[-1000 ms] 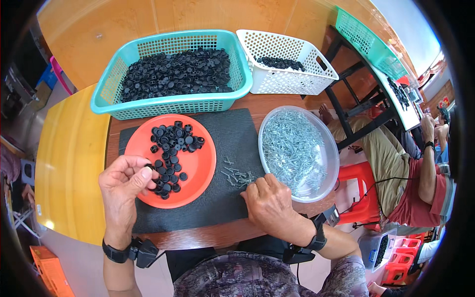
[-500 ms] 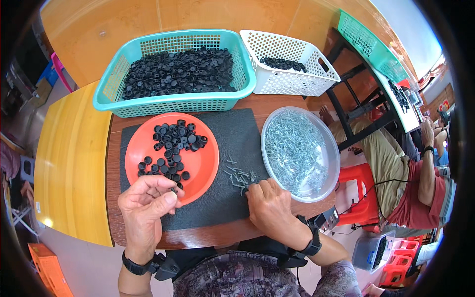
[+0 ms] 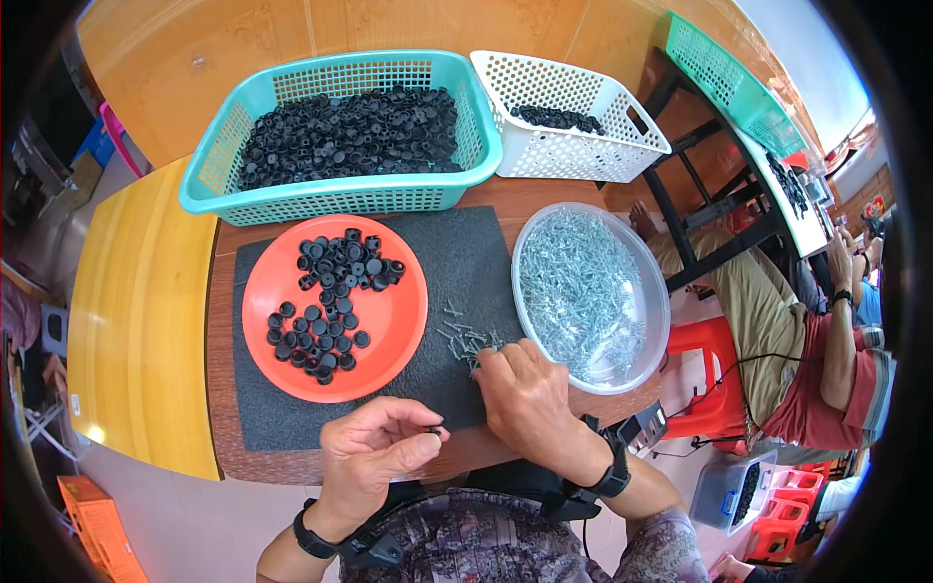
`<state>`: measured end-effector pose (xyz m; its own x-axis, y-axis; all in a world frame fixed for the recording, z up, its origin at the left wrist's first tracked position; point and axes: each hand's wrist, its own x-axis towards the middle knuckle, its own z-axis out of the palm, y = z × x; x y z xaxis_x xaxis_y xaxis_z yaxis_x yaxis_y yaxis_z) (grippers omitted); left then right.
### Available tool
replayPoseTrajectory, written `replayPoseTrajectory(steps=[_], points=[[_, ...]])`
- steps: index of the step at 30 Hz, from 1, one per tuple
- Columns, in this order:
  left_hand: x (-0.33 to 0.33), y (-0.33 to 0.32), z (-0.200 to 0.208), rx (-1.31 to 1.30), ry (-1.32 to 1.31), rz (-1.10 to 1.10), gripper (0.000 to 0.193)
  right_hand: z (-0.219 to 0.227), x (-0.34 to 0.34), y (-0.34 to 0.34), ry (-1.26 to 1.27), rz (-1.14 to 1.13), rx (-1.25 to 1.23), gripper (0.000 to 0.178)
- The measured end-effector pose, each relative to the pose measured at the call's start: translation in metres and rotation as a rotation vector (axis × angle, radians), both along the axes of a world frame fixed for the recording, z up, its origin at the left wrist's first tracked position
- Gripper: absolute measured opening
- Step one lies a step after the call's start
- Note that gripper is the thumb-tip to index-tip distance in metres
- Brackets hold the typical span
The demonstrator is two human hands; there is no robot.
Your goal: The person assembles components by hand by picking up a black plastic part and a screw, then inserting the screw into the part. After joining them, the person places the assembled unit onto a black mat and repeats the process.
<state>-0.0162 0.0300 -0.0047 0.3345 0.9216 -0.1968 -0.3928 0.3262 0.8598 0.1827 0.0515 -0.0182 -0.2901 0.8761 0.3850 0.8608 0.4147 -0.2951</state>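
Observation:
Between the thumb and fingertips of my left hand [image 3: 374, 447] is a small black plastic cap [image 3: 433, 430], held over the table's front edge. My right hand [image 3: 527, 396] is curled down at a small pile of screws [image 3: 463, 338] on the dark mat [image 3: 457, 253]; its fingertips are hidden behind the knuckles, so what they pinch does not show. Left of the pile, an orange-red plate [image 3: 394, 335] holds many loose black caps [image 3: 335, 262]. A clear round tub [image 3: 664, 321] full of silvery screws [image 3: 578, 282] stands beside my right hand.
Behind the mat stand a teal basket [image 3: 340, 201] heaped with black parts and a white perforated basket [image 3: 583, 160] holding fewer. A yellow wooden board [image 3: 146, 330] adjoins the table on the left. At right are a red stool [image 3: 702, 374] and a seated person [image 3: 777, 330].
My left hand has moved from the plate's lower edge toward me and to the right, carrying the black cap. My right hand has shifted slightly left at the screw pile.

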Motion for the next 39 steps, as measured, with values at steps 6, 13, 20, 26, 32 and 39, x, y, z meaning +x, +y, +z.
replayPoseTrajectory(steps=[6, 13, 20, 26, 32, 39], points=[[0.010, -0.003, 0.000, -0.115, 0.021, 0.060, 0.019, -0.005, -0.003, -0.003, 0.053, -0.010, -0.045, 0.014], [0.006, -0.004, -0.012, -0.093, -0.020, 0.030, 0.022, -0.011, -0.009, -0.002, 0.105, -0.087, -0.082, 0.013], [0.009, -0.002, -0.012, -0.078, 0.034, 0.109, 0.020, -0.009, -0.004, -0.002, 0.201, -0.043, -0.017, 0.013], [0.010, -0.001, -0.014, -0.081, 0.021, 0.107, 0.020, -0.005, 0.000, -0.009, 0.083, -0.090, 0.021, 0.015], [0.008, -0.001, -0.016, -0.085, -0.019, 0.049, 0.022, -0.012, -0.006, -0.008, 0.058, -0.173, 0.037, 0.018], [0.011, 0.000, -0.013, -0.100, 0.001, 0.108, 0.019, -0.011, -0.006, -0.015, -0.028, -0.213, 0.052, 0.018]])
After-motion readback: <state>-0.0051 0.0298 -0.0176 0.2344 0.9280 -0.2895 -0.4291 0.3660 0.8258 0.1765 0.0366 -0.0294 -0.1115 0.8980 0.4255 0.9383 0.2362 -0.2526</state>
